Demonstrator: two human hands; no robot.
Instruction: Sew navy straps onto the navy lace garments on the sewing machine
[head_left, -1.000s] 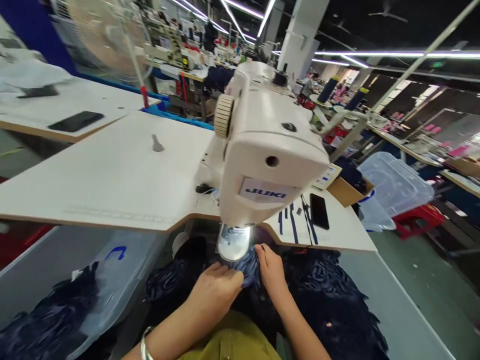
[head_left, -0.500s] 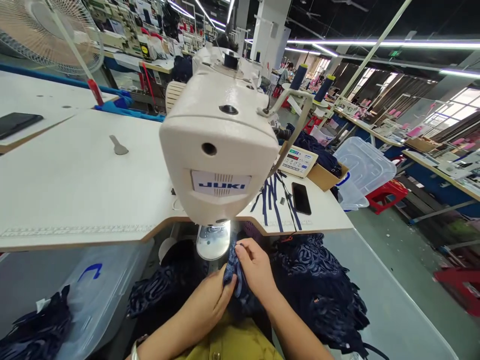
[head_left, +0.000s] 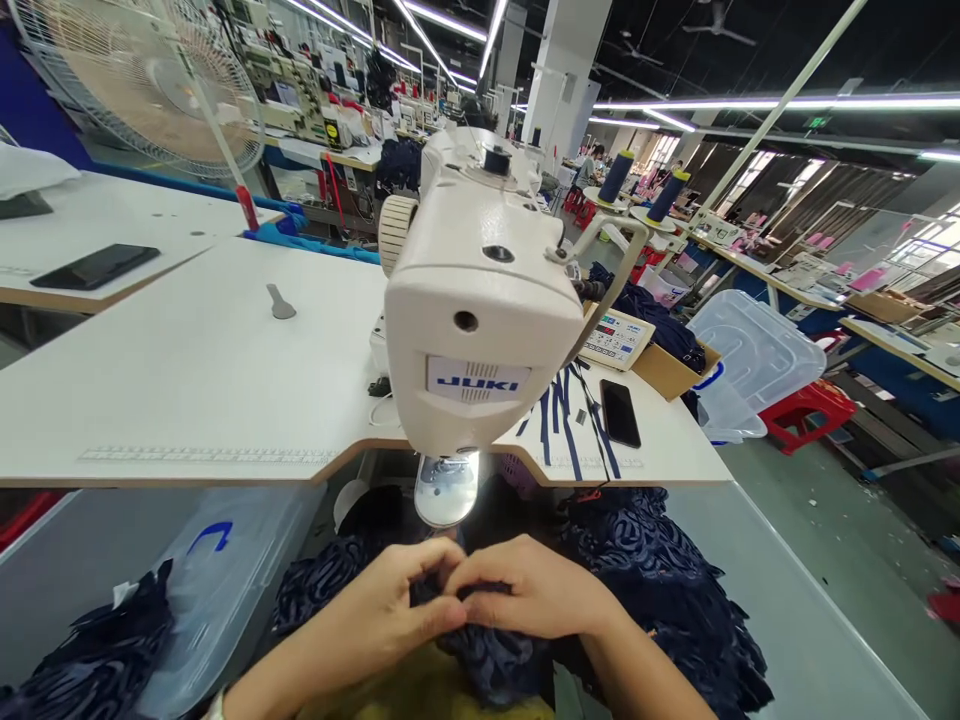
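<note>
Both hands meet low in the middle of the head view, fingertips close together on a piece of dark navy patterned fabric (head_left: 495,655). My left hand (head_left: 401,595) is closed, thumb and fingers pinching the cloth. From the right, my right hand (head_left: 529,585) curls over the same cloth, its fingers bent and closed. Just beyond the hands is the lit free arm (head_left: 448,490) of a white JUKI sewing machine (head_left: 480,310); the fabric is apart from it. Part of the cloth is hidden under the fingers.
Piles of navy fabric lie right (head_left: 652,570) and left (head_left: 322,580) of the hands. A clear bin (head_left: 225,590) stands at lower left. On the white table (head_left: 187,390) are a small metal piece (head_left: 280,302), navy strips (head_left: 559,420) and a phone (head_left: 620,413).
My hands have drawn back from beside the machine's free arm toward my body, bringing the fabric along and coming together. The camera view has shifted a little to the left.
</note>
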